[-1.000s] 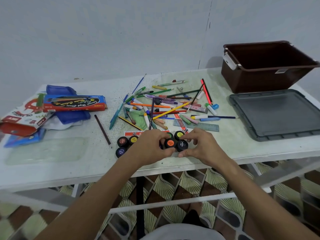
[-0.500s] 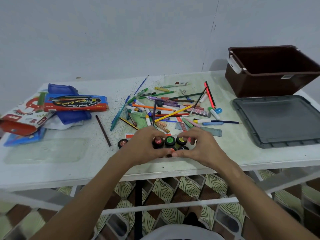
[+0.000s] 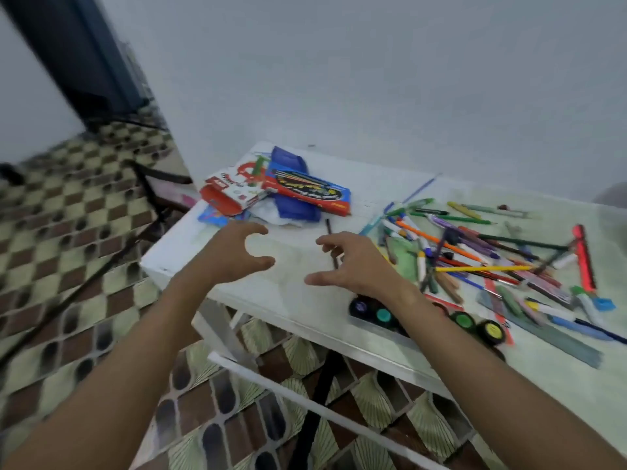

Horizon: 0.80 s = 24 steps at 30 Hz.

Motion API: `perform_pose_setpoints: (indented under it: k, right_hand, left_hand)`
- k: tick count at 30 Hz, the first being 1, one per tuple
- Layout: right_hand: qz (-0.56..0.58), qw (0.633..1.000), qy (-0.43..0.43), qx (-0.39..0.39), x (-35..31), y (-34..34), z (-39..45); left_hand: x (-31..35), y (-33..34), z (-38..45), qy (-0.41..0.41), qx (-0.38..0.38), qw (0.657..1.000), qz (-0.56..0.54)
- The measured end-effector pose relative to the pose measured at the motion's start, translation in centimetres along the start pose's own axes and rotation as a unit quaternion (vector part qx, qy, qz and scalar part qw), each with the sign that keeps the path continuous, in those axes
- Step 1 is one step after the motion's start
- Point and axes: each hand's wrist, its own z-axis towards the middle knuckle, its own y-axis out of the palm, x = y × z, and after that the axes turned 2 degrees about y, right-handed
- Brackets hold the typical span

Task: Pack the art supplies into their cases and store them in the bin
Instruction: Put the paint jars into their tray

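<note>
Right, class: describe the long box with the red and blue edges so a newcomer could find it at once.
Start at the white table and go to its far left corner, where packaging lies heaped. The long flat box rests on top of that heap, across a dark blue pouch. Unlike the red-and-white carton beside it, it has a black oval label along its face.

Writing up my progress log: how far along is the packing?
Done: paint pots gathered at the table edge. In hand: nothing; left hand and right hand hover open. Left: loose pens and pencils remain unpacked, boxes unfilled.
</note>
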Motion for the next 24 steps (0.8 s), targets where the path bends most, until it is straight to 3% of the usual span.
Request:
perform_pose_setpoints:
  k: [5,10,14,20,24]
  right_hand:
    - [-0.060,0.993,0.039,-0.093,-1.0,3.1,4.0]
    - [-0.098,0.987,0.065,-0.105,-0.6,4.9,5.2]
    - [-0.099,0.989,0.067,-0.090,-0.4,5.6,5.7]
    - [-0.106,0.989,0.062,-0.085,-0.2,5.8,6.1]
    - [-0.101,0.988,0.055,-0.104,0.4,4.2,5.5]
  left_hand:
    - [-7.5,-2.3,1.3,-0.139,-0.033,0.989,0.041]
    - [-10.2,-2.7,2.6,-0.109,-0.035,0.993,-0.009]
    - [-10.8,-2.0,3.2,-0.144,-0.038,0.988,-0.047]
    - [-11.3,-1.0,2.1,-0.146,0.011,0.988,-0.045]
    - [-10.3,-0.8,0.7,-0.149,-0.004,0.988,-0.047]
